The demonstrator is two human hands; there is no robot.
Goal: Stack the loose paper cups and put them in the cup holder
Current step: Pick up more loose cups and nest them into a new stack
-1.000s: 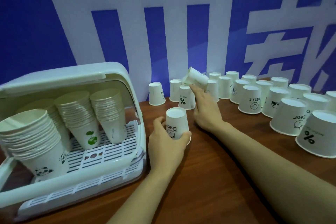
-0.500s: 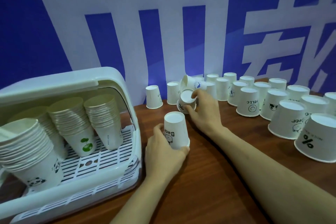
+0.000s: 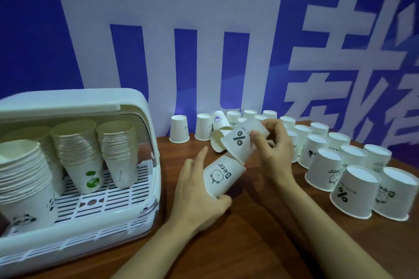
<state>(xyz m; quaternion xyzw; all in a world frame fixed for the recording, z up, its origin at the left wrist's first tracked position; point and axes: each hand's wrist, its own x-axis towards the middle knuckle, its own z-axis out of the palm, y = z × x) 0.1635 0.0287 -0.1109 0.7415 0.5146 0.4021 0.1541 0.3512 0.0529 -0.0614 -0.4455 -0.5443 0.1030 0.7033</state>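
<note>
My left hand grips a white paper cup printed "Bear", tilted above the table. My right hand holds a cup marked "%", its rim over the top of the "Bear" cup. Another cup lies on its side just behind them. Several loose cups stand upside down along the wall and to the right. The white cup holder stands open at the left with stacks of cups inside.
A brown wooden table carries everything. A blue and white printed wall rises right behind the cups. Bare tabletop lies in front between my forearms.
My right hand picked up the "%" cup and brought it onto the "Bear" cup, which my left hand lifted and tilted. One cup now lies on its side.
</note>
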